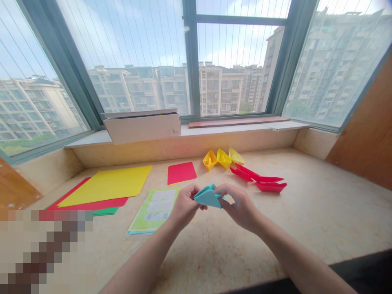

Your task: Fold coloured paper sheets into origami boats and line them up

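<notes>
A piece of folded light-blue paper (pixel 208 197) is held up above the counter between my two hands. My left hand (pixel 187 204) pinches its left end, with the fingers curled behind it. On the other side my right hand (pixel 237 201) grips the right end between thumb and fingers. The paper has several layers and a pointed lower corner; its far side is hidden. Beyond my hands stand several yellow paper boats (pixel 224 158) in a row. Red folded paper boats (pixel 271 185) lie to the right of them.
A stack of red square paper (pixel 181 173) lies ahead of my left hand. Large yellow sheets (pixel 107 185) over red and green ones are at the left. A green paper packet (pixel 153 210) lies beside my left forearm. A white box (pixel 143 127) stands on the window ledge.
</notes>
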The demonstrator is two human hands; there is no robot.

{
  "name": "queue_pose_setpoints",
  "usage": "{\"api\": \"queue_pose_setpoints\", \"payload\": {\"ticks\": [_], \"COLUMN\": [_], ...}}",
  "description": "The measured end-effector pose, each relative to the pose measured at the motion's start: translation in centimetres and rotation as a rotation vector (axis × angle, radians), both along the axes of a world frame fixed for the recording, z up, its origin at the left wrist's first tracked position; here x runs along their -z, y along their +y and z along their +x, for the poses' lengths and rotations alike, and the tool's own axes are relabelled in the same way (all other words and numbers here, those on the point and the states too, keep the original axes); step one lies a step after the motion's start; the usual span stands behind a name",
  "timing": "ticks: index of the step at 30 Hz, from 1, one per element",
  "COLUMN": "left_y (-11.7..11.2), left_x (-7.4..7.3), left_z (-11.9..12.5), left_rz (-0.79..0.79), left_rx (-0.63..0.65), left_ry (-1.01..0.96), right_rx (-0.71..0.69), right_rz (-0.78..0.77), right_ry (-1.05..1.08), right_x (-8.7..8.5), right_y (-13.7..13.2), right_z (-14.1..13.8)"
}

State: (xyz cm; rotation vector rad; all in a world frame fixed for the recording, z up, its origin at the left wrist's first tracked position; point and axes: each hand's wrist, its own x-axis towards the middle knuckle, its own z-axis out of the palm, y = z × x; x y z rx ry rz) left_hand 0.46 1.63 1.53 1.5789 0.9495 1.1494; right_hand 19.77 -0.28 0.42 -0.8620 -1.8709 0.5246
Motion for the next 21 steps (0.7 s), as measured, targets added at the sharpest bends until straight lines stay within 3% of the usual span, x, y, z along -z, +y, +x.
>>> {"api": "queue_pose_setpoints", "payload": {"ticks": [5,10,16,21], "left_y": [0.3,0.6,0.9,-0.2], "left_x": [0.0,0.3,1.3,0.5], "left_z": [-0.7,-0.6,-0.4,-0.4], "left_rz": [-0.040,0.042,0.226,0.479], "left_rx": [0.203,0.265,0.098,-0.040], "left_ry": [-0.102,-0.086,-0.004,0.297], "right_rx": [-0.013,0.051,0.095,0.112], "right_rz": [-0.106,-0.109,0.013,0.074], "right_ry": [0.166,0.209,0.041,0.035], "right_x": [0.3,1.1,1.8,2.1], "right_y": [0.6,1.8,1.1,0.8], "right_z": [0.4,1.0,-0.7,-1.5]}}
